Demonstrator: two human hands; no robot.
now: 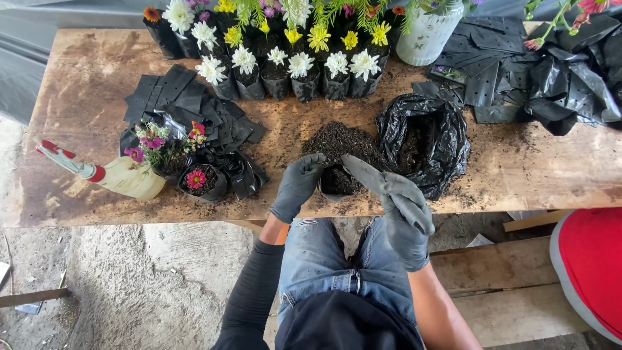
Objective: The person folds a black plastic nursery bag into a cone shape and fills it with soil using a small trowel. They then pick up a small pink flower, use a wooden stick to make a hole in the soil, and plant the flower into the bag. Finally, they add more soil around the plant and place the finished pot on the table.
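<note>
Logging what I see on the worn, soil-stained wooden tabletop [97,84], set over a rough grey concrete floor [129,285].

- Left hand [298,185] in a dark grey glove: fingers curled on the rim of a small black plastic nursery bag [335,181] partly filled with soil, at the near table edge.
- Right hand [398,204], likewise gloved: fingers reach to the bag's opposite rim, pinching it; I cannot tell how firmly.
- Heap of loose dark potting soil [340,139], directly behind the bag and touching it.
- Large crumpled black plastic sack [424,146], open, holding soil, just right of the heap.
- Rows of bagged white and yellow flowers [291,61] along the far edge.
- White round pot [427,35], far right of the flowers.
- Stack of flat empty black bags [184,97], left of centre; more such bags [531,71] at the far right.
- Two bagged pink-flowered plants [172,159] near left.
- Pale yellowish spray bottle with red trigger [110,175], lying on its side beside them.
- Red rounded object with grey rim [589,266], below the table at right.
</note>
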